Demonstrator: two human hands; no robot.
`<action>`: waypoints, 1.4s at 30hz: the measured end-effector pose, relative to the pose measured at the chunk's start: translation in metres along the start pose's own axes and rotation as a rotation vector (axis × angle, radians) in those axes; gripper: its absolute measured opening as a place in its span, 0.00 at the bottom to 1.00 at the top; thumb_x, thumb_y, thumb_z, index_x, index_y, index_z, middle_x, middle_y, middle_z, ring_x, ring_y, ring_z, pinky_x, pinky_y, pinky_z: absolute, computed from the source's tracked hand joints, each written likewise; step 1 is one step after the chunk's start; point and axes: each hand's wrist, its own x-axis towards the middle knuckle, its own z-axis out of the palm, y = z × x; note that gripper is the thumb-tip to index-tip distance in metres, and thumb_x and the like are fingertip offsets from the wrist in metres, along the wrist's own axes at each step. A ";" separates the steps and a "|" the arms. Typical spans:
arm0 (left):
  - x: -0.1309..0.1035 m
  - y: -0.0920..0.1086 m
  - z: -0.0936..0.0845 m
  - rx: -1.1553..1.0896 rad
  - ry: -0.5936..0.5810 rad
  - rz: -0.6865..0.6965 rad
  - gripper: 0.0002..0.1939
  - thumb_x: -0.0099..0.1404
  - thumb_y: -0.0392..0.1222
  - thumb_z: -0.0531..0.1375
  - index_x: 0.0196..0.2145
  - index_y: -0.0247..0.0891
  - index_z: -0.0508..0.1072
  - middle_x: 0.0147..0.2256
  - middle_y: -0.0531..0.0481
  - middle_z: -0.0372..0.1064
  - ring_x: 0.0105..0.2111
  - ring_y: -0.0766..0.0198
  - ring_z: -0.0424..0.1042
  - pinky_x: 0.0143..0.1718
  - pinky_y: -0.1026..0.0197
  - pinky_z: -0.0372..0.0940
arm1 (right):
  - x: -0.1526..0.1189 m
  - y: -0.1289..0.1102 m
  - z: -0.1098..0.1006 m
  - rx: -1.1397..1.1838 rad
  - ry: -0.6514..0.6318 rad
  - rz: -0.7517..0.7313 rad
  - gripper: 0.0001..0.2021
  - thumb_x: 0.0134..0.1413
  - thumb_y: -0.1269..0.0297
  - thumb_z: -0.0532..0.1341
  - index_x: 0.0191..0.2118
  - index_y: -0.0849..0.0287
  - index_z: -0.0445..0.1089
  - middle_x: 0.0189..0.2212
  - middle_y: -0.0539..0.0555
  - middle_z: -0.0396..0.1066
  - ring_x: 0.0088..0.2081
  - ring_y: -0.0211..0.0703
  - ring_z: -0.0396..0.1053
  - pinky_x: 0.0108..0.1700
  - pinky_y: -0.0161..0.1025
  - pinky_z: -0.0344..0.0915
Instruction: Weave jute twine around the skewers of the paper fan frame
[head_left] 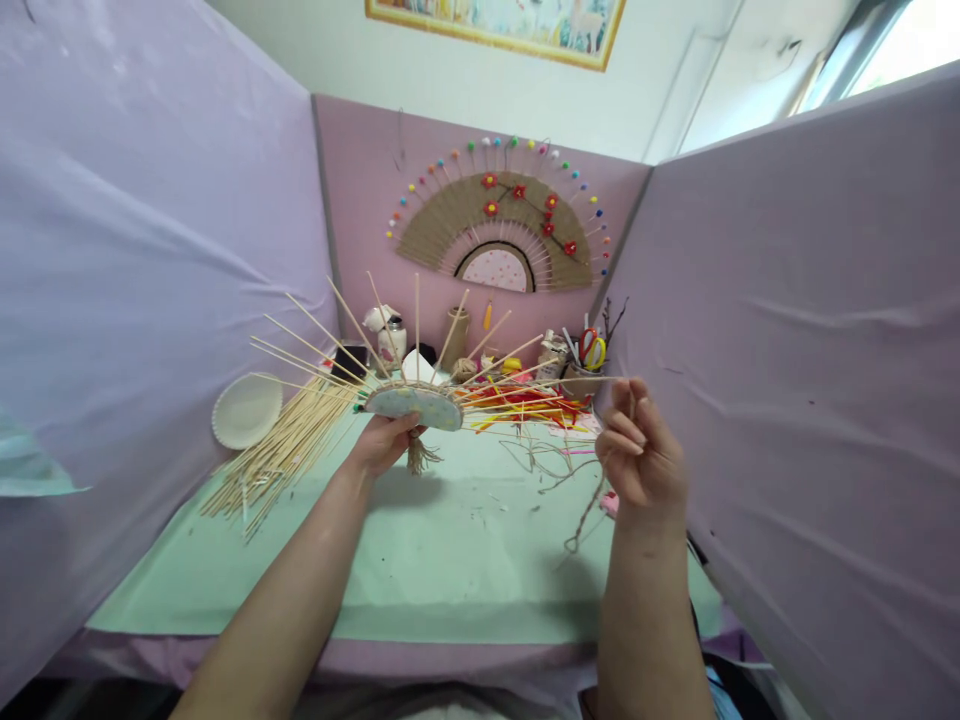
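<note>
My left hand [386, 443] grips a half-round fan base [416, 405] covered in pale patterned material, with thin wooden sticks fanning out from its curved edge. A tuft of twine [421, 455] hangs below the base beside my fingers. Off to the right, my right hand [637, 440] is raised with its fingers closed on a thin twine [574, 380], which runs taut toward the fan base. A loose twisted length of the twine dangles under that hand and ends in a small loop over the table.
A bundle of wooden sticks [292, 440] lies at left by a white dish [247, 410]. Red and yellow strips [517, 403], jars and a pot with scissors [592, 350] stand at the back. A finished fan [495, 225] hangs on the pink panel. Cloth-covered walls flank both sides.
</note>
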 end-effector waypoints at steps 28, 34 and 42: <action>0.002 0.005 0.004 -0.223 0.141 0.157 0.22 0.45 0.34 0.72 0.39 0.41 0.73 0.34 0.54 0.75 0.35 0.66 0.72 0.40 0.61 0.68 | -0.034 0.096 -0.027 -0.692 0.306 0.253 0.14 0.36 0.56 0.71 0.25 0.60 0.70 0.17 0.44 0.60 0.17 0.28 0.49 0.18 0.30 0.45; -0.003 0.000 0.012 -0.169 0.091 0.109 0.22 0.46 0.38 0.73 0.39 0.40 0.72 0.33 0.53 0.75 0.36 0.64 0.72 0.42 0.59 0.68 | -0.036 0.118 -0.043 -1.165 0.118 0.180 0.12 0.41 0.56 0.65 0.21 0.60 0.69 0.19 0.50 0.67 0.25 0.41 0.62 0.29 0.37 0.56; -0.005 -0.006 0.016 -0.119 0.051 0.103 0.22 0.44 0.36 0.73 0.38 0.38 0.74 0.34 0.50 0.75 0.36 0.62 0.72 0.41 0.56 0.67 | -0.037 0.100 -0.028 -1.515 0.160 -0.337 0.13 0.54 0.58 0.57 0.41 0.60 0.70 0.41 0.61 0.71 0.44 0.53 0.66 0.49 0.53 0.60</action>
